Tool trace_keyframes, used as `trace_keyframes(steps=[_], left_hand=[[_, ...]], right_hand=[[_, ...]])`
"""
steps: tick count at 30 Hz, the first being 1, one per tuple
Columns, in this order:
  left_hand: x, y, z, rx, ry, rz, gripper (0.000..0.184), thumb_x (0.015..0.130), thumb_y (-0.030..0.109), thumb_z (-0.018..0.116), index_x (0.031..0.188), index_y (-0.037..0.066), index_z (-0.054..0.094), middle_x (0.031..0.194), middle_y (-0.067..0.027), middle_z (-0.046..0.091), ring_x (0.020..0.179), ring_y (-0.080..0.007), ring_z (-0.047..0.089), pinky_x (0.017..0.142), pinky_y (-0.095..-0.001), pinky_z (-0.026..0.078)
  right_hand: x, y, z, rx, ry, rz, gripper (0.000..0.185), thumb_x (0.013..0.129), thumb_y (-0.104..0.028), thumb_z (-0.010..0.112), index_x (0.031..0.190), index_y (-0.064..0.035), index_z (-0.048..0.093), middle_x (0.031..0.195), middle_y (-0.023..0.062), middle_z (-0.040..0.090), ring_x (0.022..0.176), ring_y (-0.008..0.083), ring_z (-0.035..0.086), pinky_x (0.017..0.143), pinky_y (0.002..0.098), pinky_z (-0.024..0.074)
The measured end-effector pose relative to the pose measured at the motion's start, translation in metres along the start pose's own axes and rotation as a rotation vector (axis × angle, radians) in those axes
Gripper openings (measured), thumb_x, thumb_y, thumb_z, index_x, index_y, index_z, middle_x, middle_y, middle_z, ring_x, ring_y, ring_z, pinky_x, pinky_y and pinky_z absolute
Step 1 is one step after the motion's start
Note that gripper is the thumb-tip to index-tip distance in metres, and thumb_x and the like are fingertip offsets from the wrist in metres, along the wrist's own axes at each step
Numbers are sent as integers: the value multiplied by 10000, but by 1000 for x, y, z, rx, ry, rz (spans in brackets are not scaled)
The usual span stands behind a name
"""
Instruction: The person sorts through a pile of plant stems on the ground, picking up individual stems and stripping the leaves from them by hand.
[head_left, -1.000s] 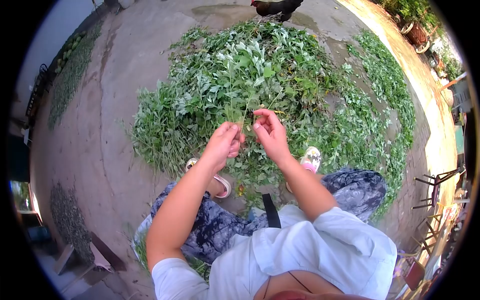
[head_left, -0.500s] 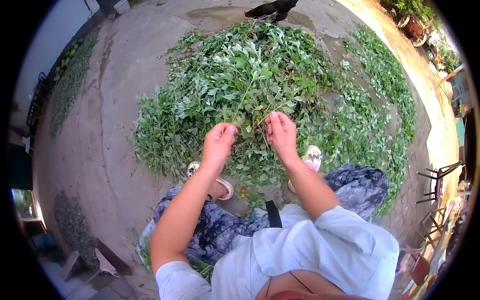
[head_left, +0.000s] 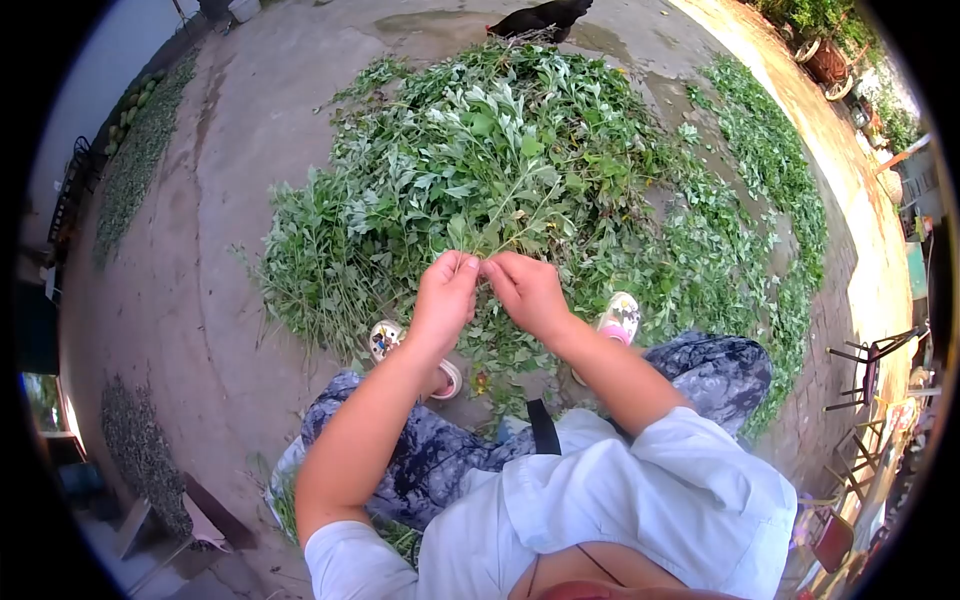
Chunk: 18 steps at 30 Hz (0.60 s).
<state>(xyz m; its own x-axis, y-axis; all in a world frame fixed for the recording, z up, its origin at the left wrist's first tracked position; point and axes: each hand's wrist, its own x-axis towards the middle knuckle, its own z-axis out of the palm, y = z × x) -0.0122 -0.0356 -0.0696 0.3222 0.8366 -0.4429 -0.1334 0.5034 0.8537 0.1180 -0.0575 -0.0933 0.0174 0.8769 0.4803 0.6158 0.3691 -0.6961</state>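
Observation:
My left hand (head_left: 446, 298) is closed, thumb against fingers, around thin green stems. Right beside it, my right hand (head_left: 526, 292) pinches a leafy stem (head_left: 520, 232) close to the left fingertips, and the two hands almost touch. Leafy sprigs stick out beyond both hands over a large heap of cut green plants (head_left: 400, 170) on the ground. Where the stems pass between the fingers is hidden.
A black chicken (head_left: 540, 18) stands behind the heap. My shoes (head_left: 384, 338) are on the ground at the near edge. Loose leaves (head_left: 770, 150) lie in a band at the right. Dark dried material (head_left: 140, 440) is at the left, chairs (head_left: 872, 365) at the right.
My right hand has moved left, bringing its stem up against my left hand. Half a second ago the hands were apart. The chicken has lowered its head since a second ago.

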Motion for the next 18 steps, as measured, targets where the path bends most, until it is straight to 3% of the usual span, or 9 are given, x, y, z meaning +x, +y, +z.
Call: trace_keyframes(steps=[1, 2, 4, 5, 6, 8, 12, 13, 18], left_hand=[[-1, 2, 2, -11, 30, 30, 143, 904, 184, 436, 814, 76, 458, 506, 58, 318, 387, -35, 243, 364, -206, 172], [-1, 3, -1, -13, 31, 33, 143, 904, 184, 436, 814, 76, 458, 506, 58, 318, 387, -35, 243, 364, -206, 172], [1, 6, -9, -28, 87, 56, 140, 899, 185, 446, 820, 70, 462, 476, 66, 295, 363, -37, 221, 349, -209, 164], [2, 7, -11, 18, 98, 73, 149, 897, 191, 451, 819, 66, 472, 472, 73, 288, 361, -33, 222, 345, -210, 160], [2, 8, -11, 16, 99, 75, 149, 897, 191, 451, 819, 66, 472, 472, 73, 288, 361, -33, 222, 345, -210, 160], [-1, 5, -9, 52, 64, 3, 158, 896, 196, 452, 813, 65, 482, 474, 74, 294, 361, -32, 229, 346, -208, 167], [-5, 3, -5, 95, 52, 30, 171, 895, 207, 455, 804, 67, 487, 474, 78, 295, 362, -28, 235, 350, -205, 173], [-5, 3, -6, 109, 56, 29, 169, 893, 209, 459, 806, 67, 490, 475, 78, 300, 363, -28, 238, 351, -204, 180], [-5, -3, -12, 184, 60, 48, 161, 884, 203, 473, 806, 68, 512, 482, 77, 332, 368, -23, 255, 350, -204, 202]], right_hand=[[0, -3, 0, 153, 19, 192, 133, 825, -143, 537, 753, -37, 573, 601, 104, 533, 510, 239, 527, 464, 299, 407], [2, 2, -3, 153, 17, 189, 133, 825, -143, 537, 753, -37, 573, 601, 104, 533, 510, 239, 527, 464, 299, 407], [7, 21, -16, 382, 196, 535, 138, 839, -134, 526, 794, -22, 593, 585, 111, 528, 494, 231, 514, 472, 276, 395], [8, 14, -21, 238, 201, 391, 101, 816, -128, 552, 828, -37, 595, 603, 83, 527, 504, 217, 508, 465, 284, 404], [12, 9, -24, 238, 200, 388, 101, 816, -128, 552, 828, -37, 595, 603, 83, 527, 504, 217, 508, 465, 284, 404], [16, -3, -28, -123, -2, -304, 114, 788, -118, 575, 886, -62, 595, 619, 56, 508, 519, 204, 505, 459, 310, 412], [18, 7, -22, -273, -218, -400, 178, 712, -114, 572, 890, -102, 580, 618, 34, 437, 559, 208, 511, 472, 333, 421], [17, 8, -23, -280, -269, -401, 207, 673, -120, 559, 879, -114, 569, 679, 35, 454, 633, 208, 525, 509, 331, 430], [13, 28, -36, -301, -328, -494, 210, 660, -107, 560, 870, -101, 555, 787, 41, 485, 721, 207, 529, 568, 324, 439]])
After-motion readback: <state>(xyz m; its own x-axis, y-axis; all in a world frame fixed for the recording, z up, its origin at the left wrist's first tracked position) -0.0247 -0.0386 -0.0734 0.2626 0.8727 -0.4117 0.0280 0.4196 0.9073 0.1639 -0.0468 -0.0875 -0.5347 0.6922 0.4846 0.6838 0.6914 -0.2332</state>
